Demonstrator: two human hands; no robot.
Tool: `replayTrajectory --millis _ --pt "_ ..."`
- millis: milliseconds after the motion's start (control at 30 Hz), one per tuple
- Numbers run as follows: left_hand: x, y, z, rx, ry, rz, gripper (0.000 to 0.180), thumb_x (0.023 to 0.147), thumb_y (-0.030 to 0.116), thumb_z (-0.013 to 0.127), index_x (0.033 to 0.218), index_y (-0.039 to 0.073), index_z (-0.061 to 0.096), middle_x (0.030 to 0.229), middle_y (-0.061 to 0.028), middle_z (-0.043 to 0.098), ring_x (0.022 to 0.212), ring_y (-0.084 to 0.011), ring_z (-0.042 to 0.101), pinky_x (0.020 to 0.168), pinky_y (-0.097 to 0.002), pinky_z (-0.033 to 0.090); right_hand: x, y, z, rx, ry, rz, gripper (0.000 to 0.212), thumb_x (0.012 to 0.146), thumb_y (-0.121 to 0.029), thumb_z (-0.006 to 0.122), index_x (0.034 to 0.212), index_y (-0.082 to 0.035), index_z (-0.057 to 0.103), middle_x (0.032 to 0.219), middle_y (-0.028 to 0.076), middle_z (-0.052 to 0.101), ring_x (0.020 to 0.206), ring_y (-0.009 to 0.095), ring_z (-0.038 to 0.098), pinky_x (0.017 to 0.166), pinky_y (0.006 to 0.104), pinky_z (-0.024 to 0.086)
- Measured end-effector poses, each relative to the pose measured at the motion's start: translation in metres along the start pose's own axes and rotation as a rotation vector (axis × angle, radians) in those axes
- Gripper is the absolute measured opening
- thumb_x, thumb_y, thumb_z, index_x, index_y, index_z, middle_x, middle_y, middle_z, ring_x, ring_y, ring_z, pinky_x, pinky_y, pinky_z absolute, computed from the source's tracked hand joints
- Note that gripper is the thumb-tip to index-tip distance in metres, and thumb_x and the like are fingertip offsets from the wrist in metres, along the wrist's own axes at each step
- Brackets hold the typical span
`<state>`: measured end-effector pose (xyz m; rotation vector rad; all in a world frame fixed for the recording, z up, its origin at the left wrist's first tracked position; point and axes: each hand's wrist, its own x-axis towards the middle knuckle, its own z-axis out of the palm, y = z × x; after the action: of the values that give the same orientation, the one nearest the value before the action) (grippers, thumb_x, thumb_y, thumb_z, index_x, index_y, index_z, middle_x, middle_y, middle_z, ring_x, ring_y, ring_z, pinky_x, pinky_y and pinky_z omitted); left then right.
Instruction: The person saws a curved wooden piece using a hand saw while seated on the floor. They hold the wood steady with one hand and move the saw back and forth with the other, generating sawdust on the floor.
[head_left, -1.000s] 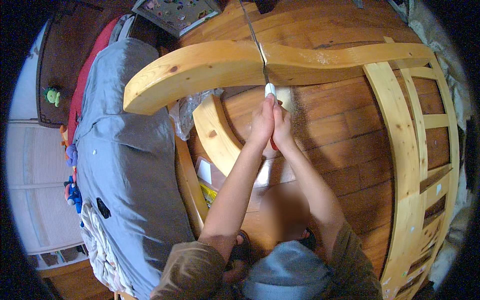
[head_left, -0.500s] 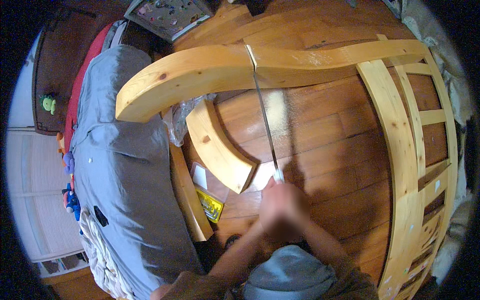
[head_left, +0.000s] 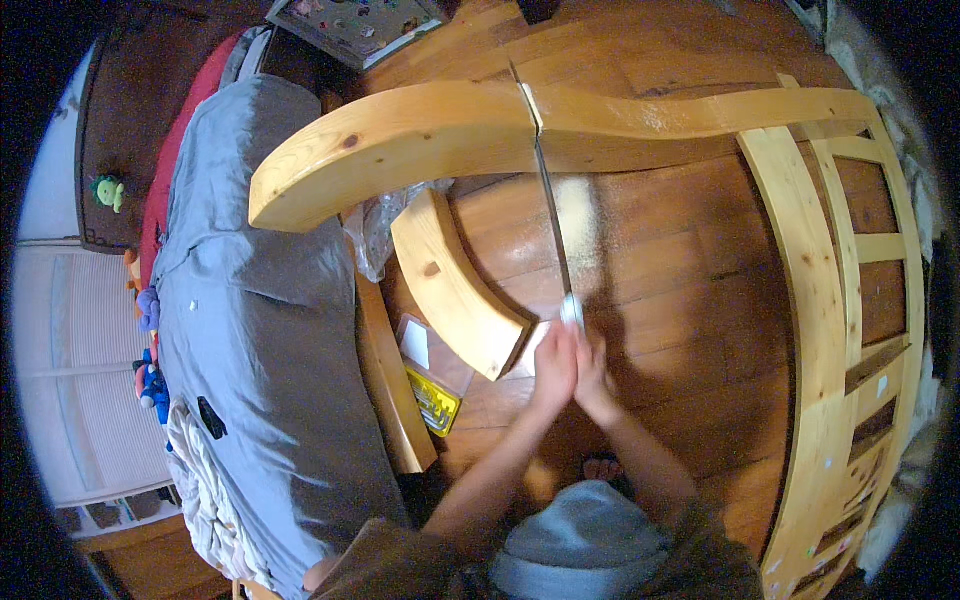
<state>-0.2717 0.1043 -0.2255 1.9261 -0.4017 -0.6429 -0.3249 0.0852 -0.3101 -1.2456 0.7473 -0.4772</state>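
Both my hands are closed together around the pale handle of a hand saw (head_left: pixel 556 225). My left hand (head_left: pixel 555 370) and my right hand (head_left: pixel 593 375) sit side by side, pressed against each other. The thin dark blade runs away from me into a narrow cut across a curved, light wooden beam (head_left: pixel 400 135), and its tip shows past the beam's far side. Pale sawdust (head_left: pixel 580 225) lies on the floor just right of the blade. How my fingers wrap the handle is partly hidden.
A cut-off curved wooden piece (head_left: pixel 460 285) lies left of the saw. Beyond it are a yellow case (head_left: pixel 432 403), a wooden rail (head_left: pixel 395 390) and a grey-covered bed (head_left: pixel 270 330). A slatted wooden frame (head_left: pixel 815 330), joined to the beam, stands at the right.
My hands have pushed the saw forward, away from me, so its tip now pokes out beyond the beam. The whole view has shifted slightly.
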Motion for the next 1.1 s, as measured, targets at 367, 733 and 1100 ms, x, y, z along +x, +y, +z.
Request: replayTrajectory --millis 367,733,1100 --pt "0.057 0.036 -0.004 -0.043 0.0 -0.006 0.035 0.093 0.03 0.042 0.081 -0.001 0.054 0.068 -0.0072 0.054 0.067 -0.0144 0.05 0.062 -0.0288 0.043 0.061 -0.059 0.016 0.159 0.172 0.013 0.033 0.091 -0.03 0.047 0.098 -0.001 0.06 0.089 0.011 0.064 0.083 0.025 0.06 0.072 0.0386 0.047" --pt "-0.007 -0.006 0.005 -0.014 0.002 0.15 0.028 0.095 0.023 0.038 0.096 0.001 0.055 0.071 -0.0051 0.053 0.067 -0.0119 0.048 0.062 -0.028 0.043 -0.012 0.025 -0.003 0.005 0.085 -0.059 0.035 0.093 -0.026 0.043 0.12 -0.004 0.049 0.12 0.015 0.053 0.112 0.024 0.049 0.094 0.0378 0.038" --pt "0.051 0.048 -0.006 0.087 -0.026 -0.008 0.042 0.095 0.033 0.037 0.086 -0.003 0.058 0.076 -0.0159 0.06 0.073 -0.0206 0.056 0.067 -0.0355 0.045 0.058 -0.076 0.008 0.191 0.082 -0.146 0.033 0.092 -0.03 0.045 0.092 -0.001 0.059 0.084 0.011 0.062 0.077 0.021 0.057 0.066 0.0367 0.046"
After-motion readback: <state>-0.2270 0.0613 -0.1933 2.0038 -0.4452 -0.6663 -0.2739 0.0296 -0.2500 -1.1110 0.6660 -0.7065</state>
